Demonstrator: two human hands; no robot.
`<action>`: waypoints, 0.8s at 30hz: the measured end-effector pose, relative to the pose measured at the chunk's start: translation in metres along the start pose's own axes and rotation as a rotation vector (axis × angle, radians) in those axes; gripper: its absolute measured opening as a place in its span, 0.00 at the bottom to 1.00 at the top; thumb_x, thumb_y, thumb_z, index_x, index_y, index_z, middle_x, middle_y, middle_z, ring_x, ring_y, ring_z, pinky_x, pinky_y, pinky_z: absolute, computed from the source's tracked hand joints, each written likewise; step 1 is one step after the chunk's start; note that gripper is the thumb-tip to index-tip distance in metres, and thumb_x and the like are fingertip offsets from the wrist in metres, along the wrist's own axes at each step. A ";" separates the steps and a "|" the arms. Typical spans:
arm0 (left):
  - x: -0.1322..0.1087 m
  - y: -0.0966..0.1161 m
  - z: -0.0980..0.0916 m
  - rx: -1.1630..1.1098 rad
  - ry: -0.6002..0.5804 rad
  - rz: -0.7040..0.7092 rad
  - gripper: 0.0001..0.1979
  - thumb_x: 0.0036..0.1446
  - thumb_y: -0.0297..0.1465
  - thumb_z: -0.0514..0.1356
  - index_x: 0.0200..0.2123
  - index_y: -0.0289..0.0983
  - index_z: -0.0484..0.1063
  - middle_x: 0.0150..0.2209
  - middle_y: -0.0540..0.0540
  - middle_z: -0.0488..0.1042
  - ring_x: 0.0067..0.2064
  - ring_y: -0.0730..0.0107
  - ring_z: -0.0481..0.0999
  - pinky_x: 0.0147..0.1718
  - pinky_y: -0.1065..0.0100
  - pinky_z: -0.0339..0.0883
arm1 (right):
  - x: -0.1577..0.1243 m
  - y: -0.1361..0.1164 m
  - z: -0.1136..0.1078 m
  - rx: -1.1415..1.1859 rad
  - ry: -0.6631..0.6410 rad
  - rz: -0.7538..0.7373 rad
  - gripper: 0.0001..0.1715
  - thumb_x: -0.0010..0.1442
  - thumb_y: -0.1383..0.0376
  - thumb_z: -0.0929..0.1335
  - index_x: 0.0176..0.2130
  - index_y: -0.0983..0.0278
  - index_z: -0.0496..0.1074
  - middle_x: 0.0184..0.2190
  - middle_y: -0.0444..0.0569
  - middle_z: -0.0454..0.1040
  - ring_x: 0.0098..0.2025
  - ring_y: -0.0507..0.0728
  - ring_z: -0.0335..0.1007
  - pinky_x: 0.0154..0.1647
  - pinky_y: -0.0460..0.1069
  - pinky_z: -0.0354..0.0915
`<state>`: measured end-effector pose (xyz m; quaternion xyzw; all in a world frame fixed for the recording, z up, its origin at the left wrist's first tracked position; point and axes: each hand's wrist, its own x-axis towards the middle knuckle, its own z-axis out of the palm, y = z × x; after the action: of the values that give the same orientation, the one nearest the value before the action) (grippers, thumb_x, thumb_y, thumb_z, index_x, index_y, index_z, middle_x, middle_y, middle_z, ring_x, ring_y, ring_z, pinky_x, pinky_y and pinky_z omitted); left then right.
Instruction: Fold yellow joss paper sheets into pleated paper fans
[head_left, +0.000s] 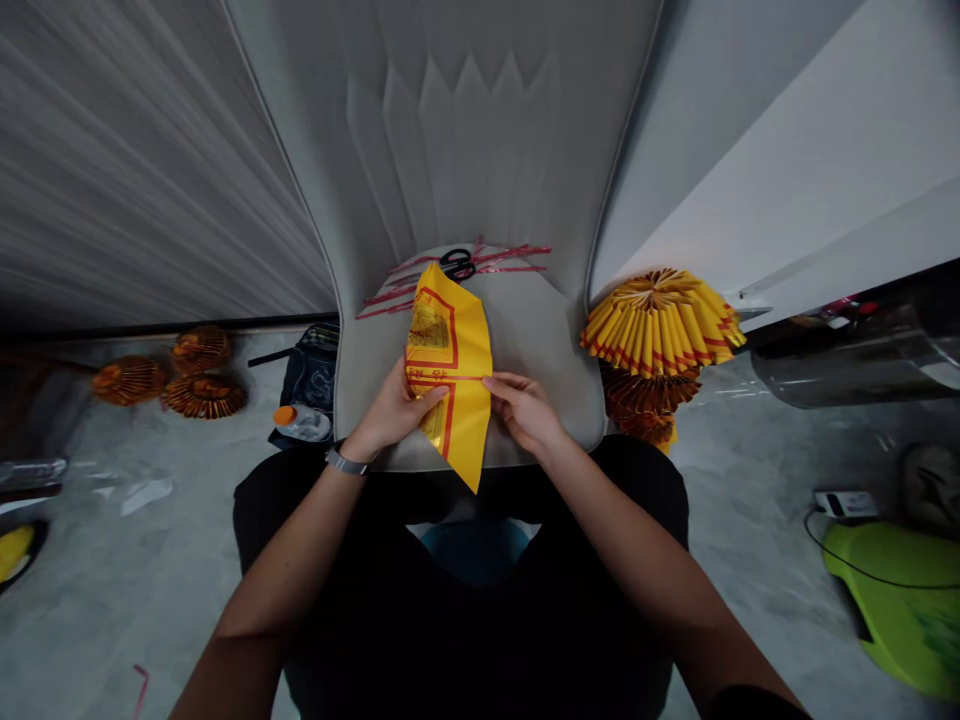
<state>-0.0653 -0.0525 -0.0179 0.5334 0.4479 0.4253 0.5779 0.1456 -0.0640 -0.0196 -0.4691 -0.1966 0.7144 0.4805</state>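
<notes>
A person sits bent over a grey upholstered chair (pixel 540 340), working on a sheet of yellow joss paper (pixel 465 340) with a red printed border and a gold patch. The sheet is held just above the seat, its lower end narrowing to a point toward the person's lap. The left hand (pixel 397 405), with a metal-banded watch (pixel 345 462) on its wrist, is nearly closed, pinching one side of the sheet between thumb and fingers. The right hand (pixel 525 410) grips the other side in much the same way, leaving a small gap between the two hands. The step in hand looks like folding, and the next move seems to call for even pressure along the crease, with the edges kept aligned. Black-handled scissors (pixel 457 264) lie on red paper strips (pixel 510 255) farther along the seat. A pleated yellow-and-red paper fan (pixel 660 322) sits off to the right, while three pleated orange-gold paper rounds (pixel 204 396) lie on the floor (pixel 112 600) to the left.
</notes>
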 end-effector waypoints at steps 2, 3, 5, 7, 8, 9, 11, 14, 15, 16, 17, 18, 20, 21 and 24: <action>0.001 -0.002 0.002 -0.012 0.009 0.017 0.31 0.57 0.41 0.73 0.58 0.38 0.65 0.57 0.38 0.79 0.55 0.55 0.82 0.55 0.52 0.80 | 0.001 0.003 0.000 0.011 0.029 -0.032 0.23 0.36 0.54 0.86 0.31 0.59 0.83 0.36 0.47 0.86 0.38 0.58 0.81 0.49 0.55 0.76; 0.001 -0.003 0.003 -0.017 0.014 0.018 0.32 0.57 0.41 0.73 0.58 0.38 0.64 0.57 0.38 0.79 0.55 0.55 0.82 0.56 0.52 0.79 | 0.001 0.004 -0.001 0.015 0.042 -0.045 0.23 0.36 0.54 0.86 0.31 0.59 0.83 0.36 0.47 0.86 0.38 0.58 0.81 0.49 0.55 0.77; 0.000 -0.004 0.005 -0.022 0.015 -0.001 0.32 0.58 0.40 0.73 0.59 0.38 0.64 0.58 0.37 0.78 0.56 0.54 0.81 0.58 0.51 0.78 | 0.001 0.006 -0.002 0.023 0.035 -0.037 0.23 0.38 0.54 0.86 0.33 0.59 0.83 0.36 0.46 0.86 0.39 0.57 0.82 0.48 0.54 0.77; 0.000 -0.005 0.006 -0.019 0.012 -0.021 0.32 0.58 0.40 0.72 0.61 0.38 0.64 0.59 0.37 0.77 0.57 0.54 0.81 0.59 0.50 0.76 | 0.002 0.007 -0.005 0.030 -0.005 0.001 0.22 0.40 0.55 0.85 0.34 0.59 0.82 0.37 0.46 0.86 0.39 0.57 0.82 0.48 0.53 0.78; 0.000 -0.007 0.006 -0.013 0.011 -0.027 0.33 0.59 0.39 0.72 0.62 0.38 0.64 0.59 0.37 0.76 0.59 0.54 0.80 0.60 0.50 0.75 | 0.002 0.007 -0.006 0.031 -0.029 0.018 0.21 0.41 0.56 0.85 0.34 0.59 0.82 0.38 0.46 0.86 0.39 0.57 0.82 0.48 0.53 0.78; 0.000 -0.008 0.006 -0.008 0.014 -0.027 0.34 0.59 0.39 0.72 0.63 0.38 0.63 0.60 0.36 0.76 0.60 0.53 0.79 0.61 0.50 0.74 | 0.002 0.007 -0.006 0.031 -0.051 0.028 0.21 0.41 0.56 0.85 0.35 0.59 0.82 0.39 0.47 0.86 0.40 0.57 0.83 0.48 0.53 0.78; 0.000 -0.010 0.006 -0.008 0.033 -0.022 0.35 0.57 0.39 0.73 0.63 0.38 0.63 0.60 0.37 0.75 0.61 0.53 0.78 0.61 0.50 0.74 | 0.003 0.007 -0.007 0.028 -0.087 0.032 0.22 0.42 0.57 0.84 0.37 0.60 0.82 0.40 0.47 0.86 0.41 0.57 0.83 0.49 0.52 0.78; -0.001 -0.002 0.003 -0.053 0.040 -0.057 0.33 0.54 0.39 0.75 0.59 0.38 0.67 0.58 0.38 0.78 0.57 0.54 0.80 0.59 0.52 0.76 | 0.004 0.003 -0.006 0.017 -0.105 0.009 0.24 0.42 0.58 0.83 0.39 0.59 0.81 0.41 0.48 0.86 0.43 0.58 0.83 0.50 0.53 0.78; -0.001 0.004 0.000 -0.068 0.011 -0.085 0.32 0.53 0.39 0.76 0.57 0.38 0.68 0.56 0.39 0.79 0.55 0.54 0.82 0.57 0.53 0.77 | 0.006 -0.001 -0.006 0.018 -0.091 -0.008 0.25 0.43 0.57 0.83 0.41 0.59 0.80 0.41 0.47 0.86 0.44 0.58 0.83 0.50 0.53 0.78; -0.001 0.012 -0.003 -0.077 -0.038 -0.119 0.31 0.52 0.38 0.76 0.55 0.38 0.70 0.54 0.39 0.80 0.53 0.54 0.83 0.55 0.54 0.78 | 0.008 -0.005 -0.006 0.022 -0.064 -0.031 0.26 0.45 0.55 0.82 0.43 0.58 0.79 0.42 0.46 0.86 0.44 0.58 0.83 0.49 0.53 0.78; -0.001 0.023 -0.007 -0.074 -0.106 -0.158 0.30 0.50 0.37 0.77 0.53 0.37 0.72 0.51 0.40 0.82 0.51 0.52 0.84 0.52 0.54 0.80 | 0.010 -0.010 -0.007 0.031 -0.024 -0.062 0.28 0.46 0.54 0.82 0.46 0.57 0.77 0.43 0.45 0.85 0.45 0.58 0.83 0.49 0.53 0.78; 0.000 0.034 -0.012 -0.061 -0.179 -0.194 0.29 0.48 0.36 0.78 0.52 0.37 0.74 0.49 0.40 0.83 0.49 0.51 0.84 0.49 0.54 0.81 | 0.013 -0.016 -0.009 0.044 0.023 -0.099 0.31 0.47 0.53 0.81 0.49 0.55 0.75 0.45 0.44 0.85 0.46 0.58 0.83 0.49 0.53 0.78; 0.006 0.057 -0.024 -0.021 -0.341 -0.257 0.28 0.44 0.31 0.79 0.49 0.36 0.78 0.45 0.40 0.84 0.46 0.49 0.85 0.45 0.55 0.82 | 0.019 -0.028 -0.014 0.053 0.108 -0.170 0.38 0.48 0.53 0.81 0.55 0.53 0.71 0.45 0.43 0.84 0.46 0.58 0.83 0.48 0.54 0.78; 0.011 0.068 -0.030 0.011 -0.425 -0.288 0.29 0.41 0.29 0.79 0.49 0.36 0.79 0.44 0.40 0.84 0.45 0.48 0.85 0.43 0.56 0.82 | 0.022 -0.033 -0.017 0.041 0.130 -0.198 0.42 0.47 0.53 0.81 0.58 0.52 0.69 0.44 0.42 0.84 0.45 0.59 0.83 0.47 0.54 0.78; 0.036 0.086 -0.047 0.117 -0.565 -0.357 0.27 0.36 0.26 0.80 0.43 0.39 0.81 0.41 0.43 0.84 0.43 0.50 0.86 0.40 0.56 0.83 | 0.028 -0.043 -0.029 -0.087 0.085 -0.228 0.43 0.44 0.55 0.83 0.57 0.54 0.71 0.40 0.43 0.84 0.41 0.59 0.82 0.45 0.55 0.78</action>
<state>-0.1041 -0.0008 0.0640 0.5754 0.3803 0.1264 0.7129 0.1896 -0.0244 -0.0152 -0.4942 -0.2590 0.6253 0.5456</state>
